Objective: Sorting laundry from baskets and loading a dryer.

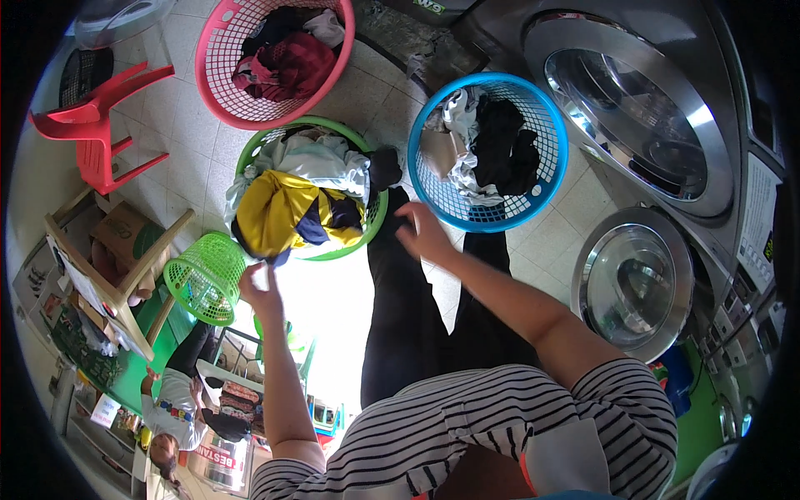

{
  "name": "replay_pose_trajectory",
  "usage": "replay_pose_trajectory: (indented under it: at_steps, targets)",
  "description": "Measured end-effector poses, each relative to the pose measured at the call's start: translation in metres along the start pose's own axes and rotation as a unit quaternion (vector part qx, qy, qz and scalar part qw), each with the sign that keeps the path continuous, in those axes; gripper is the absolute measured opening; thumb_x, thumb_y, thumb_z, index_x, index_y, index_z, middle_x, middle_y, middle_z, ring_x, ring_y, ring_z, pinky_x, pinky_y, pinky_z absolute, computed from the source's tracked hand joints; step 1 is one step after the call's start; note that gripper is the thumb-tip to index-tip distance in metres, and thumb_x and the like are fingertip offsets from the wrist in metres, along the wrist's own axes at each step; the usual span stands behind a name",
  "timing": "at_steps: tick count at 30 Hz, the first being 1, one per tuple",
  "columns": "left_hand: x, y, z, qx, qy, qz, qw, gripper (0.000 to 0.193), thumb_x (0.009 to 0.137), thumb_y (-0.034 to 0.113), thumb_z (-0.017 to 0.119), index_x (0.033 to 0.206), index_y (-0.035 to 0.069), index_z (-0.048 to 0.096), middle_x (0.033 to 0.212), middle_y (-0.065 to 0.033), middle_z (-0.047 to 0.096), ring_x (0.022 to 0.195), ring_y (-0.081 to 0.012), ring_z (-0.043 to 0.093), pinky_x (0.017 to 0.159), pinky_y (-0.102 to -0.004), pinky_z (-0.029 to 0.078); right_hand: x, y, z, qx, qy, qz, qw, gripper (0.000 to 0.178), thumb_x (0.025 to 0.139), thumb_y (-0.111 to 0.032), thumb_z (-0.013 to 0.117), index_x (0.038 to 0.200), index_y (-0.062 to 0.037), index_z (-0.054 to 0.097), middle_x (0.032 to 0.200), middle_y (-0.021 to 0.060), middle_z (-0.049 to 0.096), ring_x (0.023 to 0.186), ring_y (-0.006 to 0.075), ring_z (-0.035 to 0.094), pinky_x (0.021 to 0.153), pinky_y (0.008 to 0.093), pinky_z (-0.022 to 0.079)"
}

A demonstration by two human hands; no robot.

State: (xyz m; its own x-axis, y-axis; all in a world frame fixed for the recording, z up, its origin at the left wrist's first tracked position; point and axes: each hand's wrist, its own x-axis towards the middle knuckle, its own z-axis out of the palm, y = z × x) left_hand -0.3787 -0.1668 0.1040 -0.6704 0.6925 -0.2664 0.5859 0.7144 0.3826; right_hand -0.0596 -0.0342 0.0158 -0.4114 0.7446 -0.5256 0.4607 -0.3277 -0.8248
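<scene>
My left hand (261, 292) is at the near edge of the green laundry basket (380, 218), fingertips pinched on the dark blue edge of a yellow and navy garment (279, 208). The garment drapes over pale, shiny clothes (321, 158) in that basket, its near edge slightly blurred. My right hand (427, 237) hovers over my black trousers, between the green basket and a blue basket (487, 223). Its fingers are curved and apart, with nothing visible in them. A black cloth (384, 169) hangs over the green basket's right rim. White and black clothes (502, 146) lie in the blue basket.
A pink basket (218, 62) of dark and red clothes stands beyond. At right are two round washer doors (637, 108). At left are a red plastic chair (100, 125), a small green basket (204, 279) and a wooden shelf (125, 287). Another person (175, 408) is at lower left.
</scene>
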Motion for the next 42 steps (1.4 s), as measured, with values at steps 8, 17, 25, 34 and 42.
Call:
replay_pose_trajectory:
  at_steps: [8, 17, 25, 34, 42]
  targets:
    - [-0.048, 0.101, 0.124, -0.271, -0.253, -0.09, 0.925, 0.019, 0.09, 0.013, 0.058, 0.108, 0.007, 0.055, 0.106, -0.0024, 0.056, 0.093, -0.0118, 0.057, 0.075, -0.0239, 0.045, 0.105, 0.204, -0.085, -0.014, 0.04, 0.172, 0.984, 0.046, 0.078, -0.038, 0.069, 0.119, -0.0197, 0.06, 0.124, 0.0143, 0.053, 0.116, 0.0332, 0.049, 0.093, 0.0379, 0.043]
    - [-0.022, 0.179, 0.209, -0.55, -0.466, -0.441, 0.535, 0.054, 0.091, 0.046, 0.049, 0.133, 0.015, 0.037, 0.12, -0.0118, 0.053, 0.109, -0.027, 0.053, 0.086, -0.0409, 0.046, -0.044, 0.013, -0.044, 0.038, -0.119, -0.064, 0.99, 0.012, 0.087, -0.011, 0.058, 0.092, -0.0045, 0.066, 0.094, 0.0108, 0.065, 0.086, 0.0258, 0.064, 0.078, 0.0345, 0.049]
    - [-0.041, 0.065, 0.098, -0.694, -0.353, -0.344, 0.524, 0.032, 0.084, 0.019, 0.049, 0.116, 0.013, 0.046, 0.084, -0.0095, 0.059, 0.072, -0.0226, 0.062, 0.059, -0.038, 0.056, -0.013, 0.068, -0.115, 0.221, -0.05, 0.121, 0.966, 0.012, 0.086, -0.013, 0.062, 0.089, -0.0017, 0.064, 0.081, 0.0065, 0.066, 0.08, 0.0139, 0.063, 0.076, 0.0275, 0.05]
    - [0.03, -0.003, 0.095, 0.046, 0.013, 0.107, 0.993, 0.064, 0.078, 0.028, 0.065, 0.131, 0.004, 0.041, 0.131, -0.0222, 0.04, 0.124, -0.0362, 0.036, 0.101, -0.054, 0.031, 0.097, 0.22, -0.09, -0.227, 0.064, 0.262, 0.936, 0.11, 0.065, -0.032, 0.081, 0.144, -0.0215, 0.006, 0.123, 0.0321, 0.04, 0.101, 0.0414, 0.056, 0.087, 0.0417, 0.048]
    - [0.156, -0.083, 0.254, -0.031, -0.266, 0.0, 0.963, 0.082, 0.077, 0.056, 0.06, 0.141, 0.014, 0.031, 0.149, -0.019, 0.02, 0.14, -0.0363, 0.006, 0.105, -0.0651, 0.003, 0.123, 0.254, -0.048, -0.327, 0.058, 0.16, 0.93, 0.022, 0.085, -0.026, 0.057, 0.093, -0.0057, 0.061, 0.102, 0.0201, 0.055, 0.094, 0.036, 0.054, 0.08, 0.0454, 0.046]
